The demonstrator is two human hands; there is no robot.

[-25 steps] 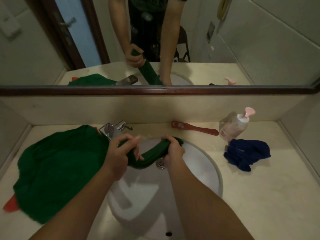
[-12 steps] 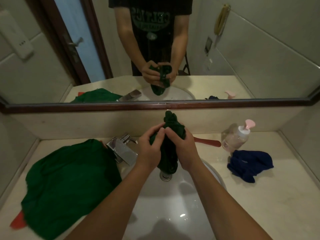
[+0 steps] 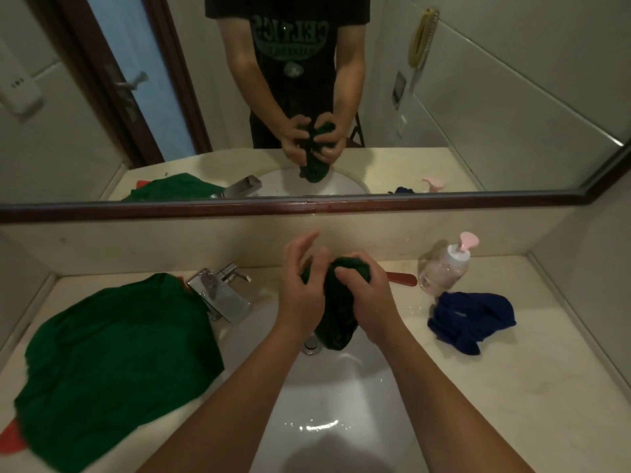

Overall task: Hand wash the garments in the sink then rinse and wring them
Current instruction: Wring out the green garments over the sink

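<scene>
between two hands [image 3: 300,298] [image 3: 372,302], one green garment [image 3: 338,312]

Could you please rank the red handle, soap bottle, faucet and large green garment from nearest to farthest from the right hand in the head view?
From the right hand, gripping the bunched garment:
1. red handle, just right of it.
2. soap bottle, farther right.
3. faucet, past the left hand.
4. large green garment, far left counter.

Dim bathroom light, wide mirror [image 3: 495,107] edged in dark wood, cream backsplash [image 3: 136,245] beneath it, pale countertop [image 3: 519,397], white wall tiles [image 3: 532,80] and a wood-framed door [image 3: 143,76] showing in the reflection.
</scene>
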